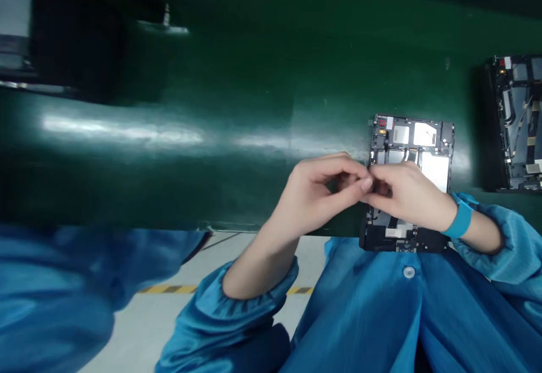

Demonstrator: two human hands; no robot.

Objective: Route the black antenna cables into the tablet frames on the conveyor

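Observation:
An opened electronic device (pixel 435 172), a flat tablet-like frame with its inner parts exposed, lies at the green table's front edge. My left hand (pixel 322 189) reaches to the device's left side, thumb and fingers pinched together. Against its fingertips, my right hand (pixel 402 189) is closed too, lying over the middle of the device with a blue band at the wrist. Whatever the fingertips hold, if anything, is too small or hidden to make out. Both hands cover part of the device's left edge and centre.
More opened devices of the same kind, seemingly stacked (pixel 519 124), stand at the right edge. A dark box-like object (pixel 76 40) is at the upper left on the green table (pixel 237 79). Another person's blue sleeve (pixel 51 288) shows at the lower left.

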